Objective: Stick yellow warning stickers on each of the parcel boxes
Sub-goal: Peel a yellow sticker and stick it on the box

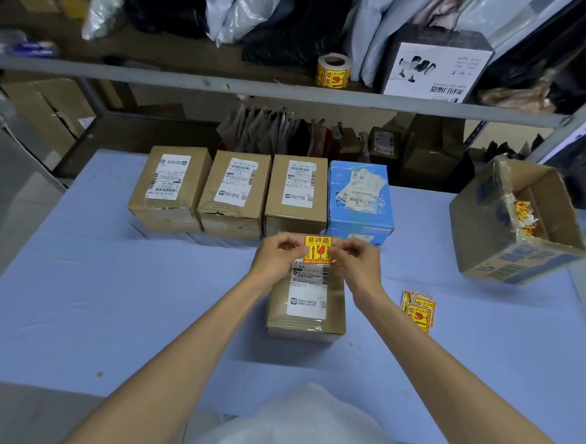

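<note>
A brown parcel box (307, 322) with a white shipping label lies in the middle of the blue table (108, 296). Over its far end I hold a yellow warning sticker (317, 250) by its two side edges: my left hand (275, 256) pinches the left edge, my right hand (357, 263) the right edge. Whether the sticker touches the box I cannot tell. Behind stand three brown parcel boxes (170, 187) (235, 194) (296, 194) and a blue parcel box (359, 202) in a row. A small pile of yellow stickers (419, 310) lies to the right.
An open cardboard box (514, 228) holding crumpled sticker backings stands tilted at the table's right. A roll of yellow stickers (332, 69) sits on the shelf behind, among bags and a black-and-white carton (435, 67). More cartons fill the lower shelf.
</note>
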A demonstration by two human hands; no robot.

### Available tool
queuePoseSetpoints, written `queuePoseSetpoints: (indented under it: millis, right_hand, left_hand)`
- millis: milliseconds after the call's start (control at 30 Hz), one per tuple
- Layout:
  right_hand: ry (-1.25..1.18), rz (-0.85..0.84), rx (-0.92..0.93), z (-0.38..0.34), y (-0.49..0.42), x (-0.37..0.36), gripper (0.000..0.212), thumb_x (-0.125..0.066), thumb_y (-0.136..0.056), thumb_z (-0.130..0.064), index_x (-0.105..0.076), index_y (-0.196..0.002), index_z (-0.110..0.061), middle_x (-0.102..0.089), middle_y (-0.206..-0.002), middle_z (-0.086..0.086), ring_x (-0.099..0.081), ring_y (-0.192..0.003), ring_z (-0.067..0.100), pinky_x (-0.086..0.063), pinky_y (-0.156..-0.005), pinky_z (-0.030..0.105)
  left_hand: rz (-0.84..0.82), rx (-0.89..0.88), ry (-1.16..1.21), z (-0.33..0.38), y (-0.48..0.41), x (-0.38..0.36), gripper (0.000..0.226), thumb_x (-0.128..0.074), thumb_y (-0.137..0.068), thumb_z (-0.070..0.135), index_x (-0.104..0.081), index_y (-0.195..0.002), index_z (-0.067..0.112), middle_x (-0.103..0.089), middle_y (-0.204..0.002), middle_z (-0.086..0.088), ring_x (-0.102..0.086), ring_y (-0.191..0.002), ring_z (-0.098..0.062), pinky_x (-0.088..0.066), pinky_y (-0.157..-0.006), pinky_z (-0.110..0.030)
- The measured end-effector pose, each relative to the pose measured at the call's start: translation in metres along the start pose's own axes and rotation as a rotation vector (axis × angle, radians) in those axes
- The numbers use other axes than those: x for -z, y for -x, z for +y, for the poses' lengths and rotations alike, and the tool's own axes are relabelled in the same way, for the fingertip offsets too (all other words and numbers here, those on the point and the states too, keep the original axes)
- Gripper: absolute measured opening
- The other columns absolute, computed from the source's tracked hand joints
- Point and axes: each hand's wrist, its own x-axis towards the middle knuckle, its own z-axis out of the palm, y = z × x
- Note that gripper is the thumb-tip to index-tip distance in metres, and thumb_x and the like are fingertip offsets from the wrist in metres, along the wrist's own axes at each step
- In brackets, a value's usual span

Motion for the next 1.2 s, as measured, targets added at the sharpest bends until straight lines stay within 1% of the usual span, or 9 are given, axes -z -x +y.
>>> queuePoseSetpoints:
  millis: [67, 133, 267, 433, 533, 700, 900, 1100, 1200]
  right_hand:
    - [0.03, -0.008, 0.017, 0.004, 0.0, 0.002, 0.008, -0.066, -0.086, -0.009, -0.065, -0.08, -0.013, -0.069, -0.087, 0.004, -0.067, -0.085, 0.017, -0.055, -0.07, 0.027]
    - [0.062, 0.002, 0.035, 0.007, 0.002, 0.005, 0.006, -0.068, -0.085, -0.013, -0.066, -0.08, -0.015, -0.068, -0.09, 0.003, -0.066, -0.084, 0.017, -0.054, -0.069, 0.028]
    - [0.074, 0.009, 0.034, 0.015, 0.01, 0.01, 0.005, -0.068, -0.086, -0.013, -0.067, -0.081, -0.015, -0.067, -0.089, 0.003, -0.065, -0.079, 0.014, -0.048, -0.056, 0.019]
    - [0.133, -0.032, 0.041, 0.026, 0.018, 0.017, 0.014, -0.067, -0.086, -0.009, -0.067, -0.075, -0.017, -0.069, -0.08, 0.004, -0.066, -0.078, 0.02, -0.057, -0.069, 0.032]
    - [0.136, -0.052, 0.021, 0.03, 0.021, 0.022, 0.011, -0.067, -0.085, -0.008, -0.067, -0.078, -0.015, -0.069, -0.079, 0.005, -0.067, -0.077, 0.019, -0.058, -0.066, 0.029]
    - [0.152, -0.048, 0.043, 0.036, 0.025, 0.03, 0.007, -0.067, -0.083, -0.003, -0.068, -0.081, -0.009, -0.068, -0.075, 0.006, -0.066, -0.071, 0.016, -0.055, -0.061, 0.024]
    - [0.225, -0.023, 0.081, 0.045, 0.03, 0.032, 0.003, -0.068, -0.083, -0.006, -0.067, -0.085, -0.009, -0.067, -0.078, 0.002, -0.065, -0.074, 0.014, -0.058, -0.067, 0.026]
    - [0.256, -0.03, 0.082, 0.047, 0.035, 0.029, 0.005, -0.068, -0.084, -0.008, -0.065, -0.087, -0.011, -0.066, -0.081, 0.001, -0.064, -0.076, 0.013, -0.055, -0.067, 0.021]
    - [0.26, -0.017, 0.084, 0.05, 0.037, 0.03, 0.02, -0.067, -0.082, -0.007, -0.06, -0.099, -0.017, -0.068, -0.078, 0.002, -0.067, -0.075, 0.015, -0.058, -0.068, 0.028]
  left_hand:
    - [0.011, -0.013, -0.013, -0.004, 0.001, 0.0, 0.007, -0.073, -0.082, 0.018, -0.067, -0.079, 0.02, -0.067, -0.084, 0.003, -0.062, -0.082, -0.013, -0.052, -0.078, -0.032]
    - [0.013, -0.023, -0.035, -0.008, 0.006, -0.002, 0.01, -0.075, -0.081, 0.018, -0.067, -0.077, 0.022, -0.068, -0.085, 0.003, -0.064, -0.083, -0.014, -0.051, -0.081, -0.032]
    - [0.055, -0.032, -0.069, -0.02, 0.015, -0.007, 0.009, -0.075, -0.081, 0.019, -0.067, -0.077, 0.021, -0.067, -0.08, 0.004, -0.061, -0.078, -0.012, -0.047, -0.072, -0.022]
    - [0.044, 0.026, -0.06, -0.027, 0.024, -0.012, 0.008, -0.075, -0.08, 0.019, -0.068, -0.08, 0.02, -0.072, -0.089, -0.004, -0.068, -0.087, -0.019, -0.049, -0.074, -0.025]
    - [0.055, 0.037, -0.087, -0.03, 0.029, -0.016, 0.009, -0.076, -0.079, 0.022, -0.067, -0.08, 0.022, -0.073, -0.091, -0.006, -0.069, -0.088, -0.02, -0.052, -0.074, -0.03]
    - [0.045, 0.055, -0.138, -0.032, 0.036, -0.018, 0.034, -0.081, -0.074, 0.023, -0.06, -0.101, 0.017, -0.072, -0.093, -0.005, -0.068, -0.088, -0.018, -0.056, -0.075, -0.033]
    - [0.058, 0.01, -0.228, -0.028, 0.041, -0.022, 0.026, -0.077, -0.079, 0.02, -0.053, -0.087, 0.017, -0.073, -0.083, -0.003, -0.067, -0.086, -0.015, -0.046, -0.057, -0.021]
    - [0.071, 0.002, -0.267, -0.033, 0.044, -0.021, 0.026, -0.077, -0.079, 0.018, -0.051, -0.08, 0.016, -0.071, -0.092, -0.004, -0.065, -0.076, -0.008, -0.042, -0.047, -0.008]
    - [0.069, 0.021, -0.289, -0.035, 0.043, -0.022, 0.026, -0.077, -0.078, 0.019, -0.051, -0.079, 0.017, -0.071, -0.092, -0.006, -0.065, -0.08, -0.013, -0.041, -0.053, -0.015]
